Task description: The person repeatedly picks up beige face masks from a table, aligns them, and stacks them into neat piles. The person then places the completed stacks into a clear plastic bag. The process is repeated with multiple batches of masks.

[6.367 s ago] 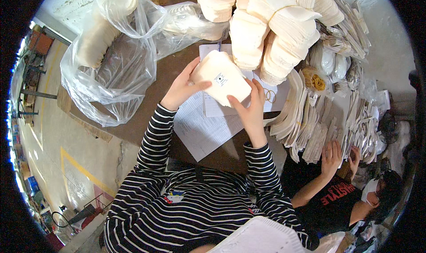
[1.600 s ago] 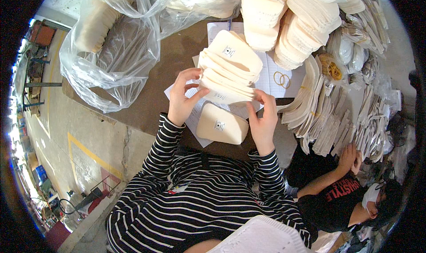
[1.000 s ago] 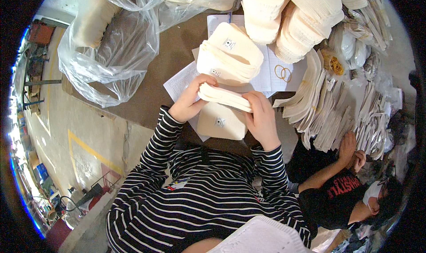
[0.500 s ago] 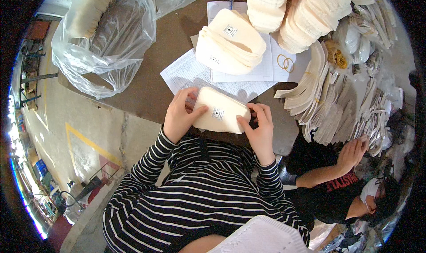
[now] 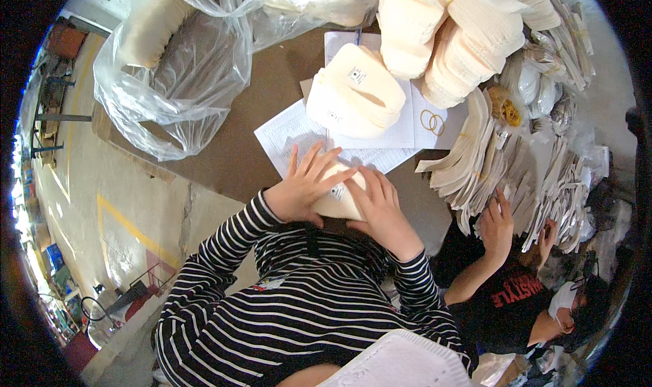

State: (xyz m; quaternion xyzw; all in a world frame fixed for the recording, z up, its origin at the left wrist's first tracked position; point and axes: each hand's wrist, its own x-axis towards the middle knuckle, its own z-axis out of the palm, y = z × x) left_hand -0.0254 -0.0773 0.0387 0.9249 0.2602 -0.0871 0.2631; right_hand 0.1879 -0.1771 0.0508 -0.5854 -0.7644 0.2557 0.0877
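Observation:
Close to my body, over the table's near edge, a small cream-coloured pad stack [image 5: 343,207] with a printed label is between my hands. My left hand [image 5: 305,186] lies over its left side with the fingers bent across the top. From the right, my right hand [image 5: 384,210] grips the other end, its fingers nearly meeting the left ones. Both hands cover much of the piece. Just beyond them, a loose pile of similar cream pads [image 5: 360,95], some labelled, rests on white papers [image 5: 280,127].
A clear plastic bag [image 5: 170,108] holding cream pads stands at the left. Tall stacks of cream pads [image 5: 468,40] are at the back right, near yellow rubber bands [image 5: 432,121]. Bundles of pale strips [image 5: 475,156] lie on the right, where a co-worker's hand [image 5: 497,224] reaches in.
My hands have closed in over the cream pad stack, fingers now wrapped across its top, where before they held its two ends. The co-worker's hand has moved left and a second one shows.

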